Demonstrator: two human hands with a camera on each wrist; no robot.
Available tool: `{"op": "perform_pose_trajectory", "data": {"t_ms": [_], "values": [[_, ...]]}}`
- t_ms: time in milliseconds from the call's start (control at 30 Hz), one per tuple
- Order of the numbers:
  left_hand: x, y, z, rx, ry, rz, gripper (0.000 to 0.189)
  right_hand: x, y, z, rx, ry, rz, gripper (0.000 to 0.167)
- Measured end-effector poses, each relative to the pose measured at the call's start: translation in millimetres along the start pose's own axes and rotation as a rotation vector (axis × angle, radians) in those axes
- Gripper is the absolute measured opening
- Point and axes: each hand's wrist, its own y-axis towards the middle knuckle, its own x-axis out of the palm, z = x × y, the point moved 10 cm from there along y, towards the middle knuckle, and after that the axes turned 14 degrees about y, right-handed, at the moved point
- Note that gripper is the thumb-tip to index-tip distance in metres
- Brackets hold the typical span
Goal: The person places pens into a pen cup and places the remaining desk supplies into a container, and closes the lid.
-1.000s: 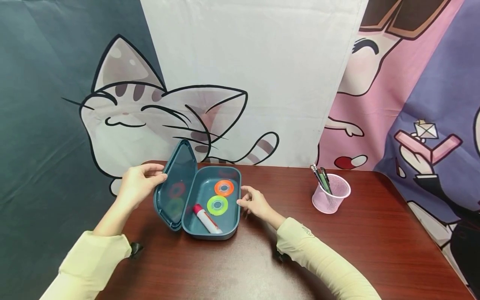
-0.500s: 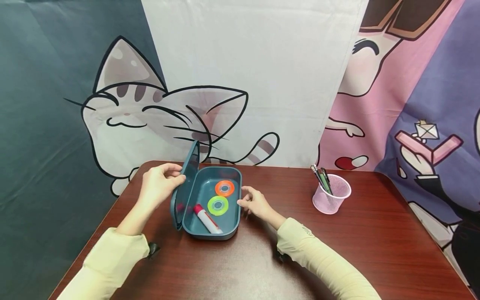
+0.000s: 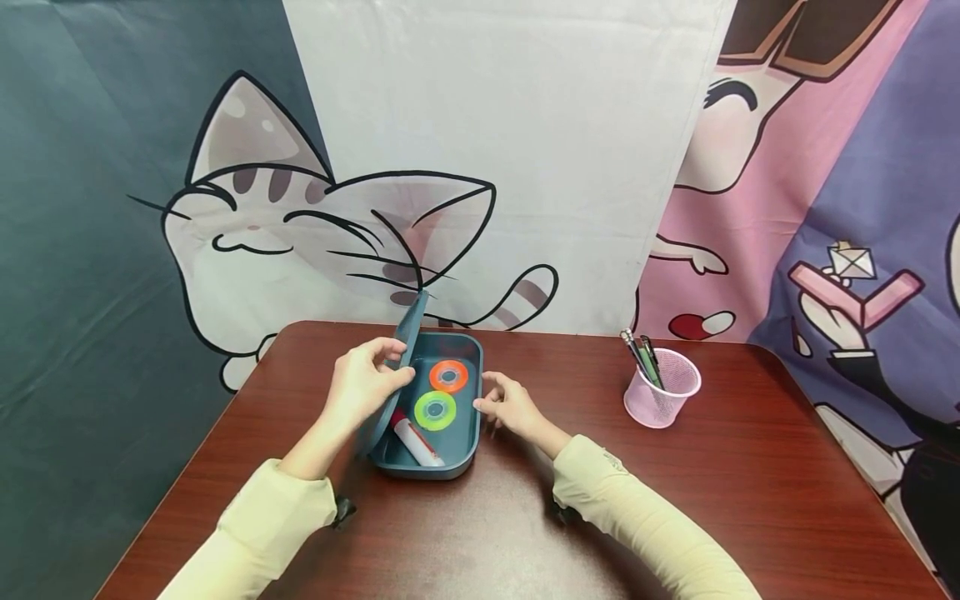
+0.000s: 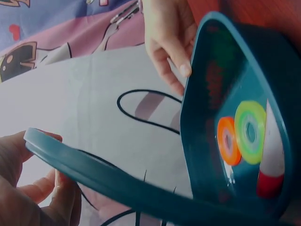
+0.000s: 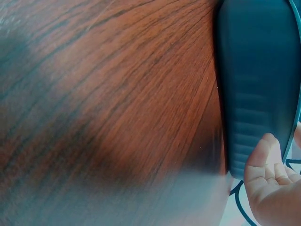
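A teal plastic pencil box (image 3: 474, 446) sits on the table, its hinged lid (image 3: 412, 323) raised steeply on the left side. My left hand (image 3: 362, 385) pinches the lid's free edge between thumb and fingers, as the left wrist view confirms. Against the box's right wall, my right hand (image 3: 516, 408) rests its relaxed fingers and thumb near the rim. Inside lie an orange tape roll (image 3: 448, 377), a lime-green tape roll (image 3: 435, 411) and a white glue stick (image 3: 418, 443) with a red cap. The lid and left hand partly cover the box's left side.
On the right of the brown wooden table (image 3: 600, 517) stands a pink mesh pen cup (image 3: 662, 400) holding several pens (image 3: 647, 362). A cartoon-printed cloth (image 3: 525, 167) hangs behind the table's back edge.
My left hand has moved right, swinging the lid from leaning outward on the left to tilting over the box. My right hand, the box's contents and the pen cup have stayed put.
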Motion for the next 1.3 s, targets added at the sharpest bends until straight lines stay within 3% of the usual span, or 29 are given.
{"op": "perform_pose_trajectory", "data": {"t_ms": [167, 333, 467, 833, 1300], "values": [[13.5, -2.1, 5.6, 0.012, 0.004, -0.045, 0.035, 2, -10.5, -21, -0.003, 0.007, -0.014, 0.049], [29.0, -4.9, 10.3, 0.017, 0.025, -0.074, 0.037, 0, -3.9, -8, 0.001, 0.007, -0.007, 0.050], [39.2, -8.8, 17.4, 0.037, 0.066, -0.055, 0.036, -3, 5.3, 10, -0.010, 0.005, 0.003, 0.051], [69.8, -17.5, 30.7, 0.104, 0.182, -0.022, 0.036, -2, 4.7, 10, -0.024, 0.036, -0.009, 0.052], [90.2, -20.7, 32.8, 0.111, 0.192, -0.081, 0.042, -2, 5.0, 13, 0.010, 0.072, 0.001, 0.053]]}}
